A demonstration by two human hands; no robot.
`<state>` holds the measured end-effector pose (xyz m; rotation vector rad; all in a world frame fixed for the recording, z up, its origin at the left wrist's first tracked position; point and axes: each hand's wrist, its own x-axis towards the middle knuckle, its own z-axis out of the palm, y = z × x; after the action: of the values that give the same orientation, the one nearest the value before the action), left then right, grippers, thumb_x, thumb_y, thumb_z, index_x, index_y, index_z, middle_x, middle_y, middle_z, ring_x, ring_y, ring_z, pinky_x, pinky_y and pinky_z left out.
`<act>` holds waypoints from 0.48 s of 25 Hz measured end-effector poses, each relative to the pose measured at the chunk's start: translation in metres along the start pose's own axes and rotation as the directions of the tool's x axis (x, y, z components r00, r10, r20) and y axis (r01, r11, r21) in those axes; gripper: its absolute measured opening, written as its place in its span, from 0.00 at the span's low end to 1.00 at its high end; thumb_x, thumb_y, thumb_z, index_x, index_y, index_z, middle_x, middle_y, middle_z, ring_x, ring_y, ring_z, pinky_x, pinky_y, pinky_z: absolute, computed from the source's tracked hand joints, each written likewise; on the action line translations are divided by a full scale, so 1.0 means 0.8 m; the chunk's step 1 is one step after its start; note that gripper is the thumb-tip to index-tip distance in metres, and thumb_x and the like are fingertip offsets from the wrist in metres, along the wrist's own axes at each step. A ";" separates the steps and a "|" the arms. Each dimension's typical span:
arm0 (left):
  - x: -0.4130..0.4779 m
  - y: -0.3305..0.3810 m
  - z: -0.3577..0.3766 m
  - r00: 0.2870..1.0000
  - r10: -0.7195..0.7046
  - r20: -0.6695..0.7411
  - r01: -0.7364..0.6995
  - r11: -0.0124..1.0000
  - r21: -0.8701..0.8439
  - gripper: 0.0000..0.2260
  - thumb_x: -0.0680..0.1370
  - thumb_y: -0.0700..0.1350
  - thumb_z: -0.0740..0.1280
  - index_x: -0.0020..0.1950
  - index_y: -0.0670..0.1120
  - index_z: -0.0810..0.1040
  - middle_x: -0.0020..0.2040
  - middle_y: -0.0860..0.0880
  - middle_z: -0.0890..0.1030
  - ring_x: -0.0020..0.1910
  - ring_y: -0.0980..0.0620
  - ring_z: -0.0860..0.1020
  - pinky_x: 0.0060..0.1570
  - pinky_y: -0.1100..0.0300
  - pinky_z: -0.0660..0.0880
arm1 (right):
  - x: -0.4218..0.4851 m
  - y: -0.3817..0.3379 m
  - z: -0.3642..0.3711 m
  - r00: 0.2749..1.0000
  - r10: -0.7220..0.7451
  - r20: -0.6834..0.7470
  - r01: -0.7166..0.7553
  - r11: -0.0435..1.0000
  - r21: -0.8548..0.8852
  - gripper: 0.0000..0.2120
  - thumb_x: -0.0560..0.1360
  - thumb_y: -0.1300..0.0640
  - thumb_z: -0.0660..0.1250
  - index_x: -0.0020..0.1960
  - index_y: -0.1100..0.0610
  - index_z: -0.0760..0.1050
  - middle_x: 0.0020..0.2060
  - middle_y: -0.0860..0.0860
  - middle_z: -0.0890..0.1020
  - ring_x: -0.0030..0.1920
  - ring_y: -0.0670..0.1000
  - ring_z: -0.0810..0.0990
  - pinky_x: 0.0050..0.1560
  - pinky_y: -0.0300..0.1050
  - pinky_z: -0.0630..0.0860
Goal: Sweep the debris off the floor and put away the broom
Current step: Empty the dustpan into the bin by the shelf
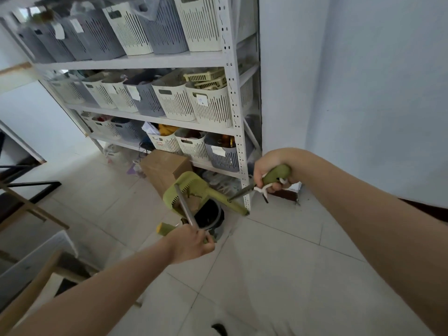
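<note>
My left hand (194, 242) is shut on the green grip of a long-handled dustpan (188, 190). Its metal pole runs up from my fist to the green pan, which is tilted over a black bin (211, 218) standing on the floor. My right hand (269, 175) is shut on the green handle of the broom. The broom's thin dark pole slants down-left to its green head (236, 206), which sits at the bin's far rim beside the pan. A white cord hangs from the broom handle. What is inside the bin stays hidden in shadow.
A white metal shelf (232, 98) full of slotted baskets stands right behind the bin. A cardboard box (162, 170) lies at the shelf's foot. A white wall corner (286, 93) rises on the right. Wooden furniture (36, 282) and a black frame (34, 187) are on the left.
</note>
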<state>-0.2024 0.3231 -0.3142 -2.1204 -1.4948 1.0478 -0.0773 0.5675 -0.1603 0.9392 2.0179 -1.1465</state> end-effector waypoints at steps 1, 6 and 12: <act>0.005 0.008 -0.006 1.000 -0.008 0.029 0.008 1.000 -0.001 0.24 0.54 0.45 0.78 0.46 0.45 0.75 0.23 0.48 0.73 0.17 0.50 0.69 0.20 0.62 0.56 | -0.001 0.011 0.000 1.000 0.002 0.008 -0.002 1.000 0.010 0.07 0.74 0.63 0.60 0.40 0.65 0.71 0.21 0.55 0.73 0.14 0.46 0.68 0.16 0.28 0.62; 0.033 0.012 -0.019 0.996 -0.091 0.011 0.091 0.995 -0.049 0.25 0.58 0.45 0.78 0.47 0.44 0.68 0.23 0.47 0.73 0.17 0.50 0.68 0.21 0.62 0.56 | -0.017 0.053 -0.004 0.999 0.044 0.026 -0.044 0.999 0.002 0.08 0.75 0.61 0.58 0.38 0.62 0.70 0.18 0.53 0.72 0.12 0.46 0.67 0.17 0.26 0.61; 0.054 0.035 -0.011 0.991 -0.098 0.087 0.107 0.988 -0.115 0.24 0.58 0.44 0.78 0.47 0.44 0.70 0.24 0.46 0.73 0.17 0.50 0.70 0.19 0.62 0.60 | -0.017 0.075 -0.002 0.997 0.079 0.026 -0.078 0.996 -0.034 0.12 0.77 0.61 0.57 0.35 0.61 0.69 0.16 0.52 0.71 0.11 0.46 0.65 0.16 0.25 0.59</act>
<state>-0.1702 0.3527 -0.3422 -2.0763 -1.7256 1.0429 -0.0205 0.5870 -0.1754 0.9728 1.9550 -1.0749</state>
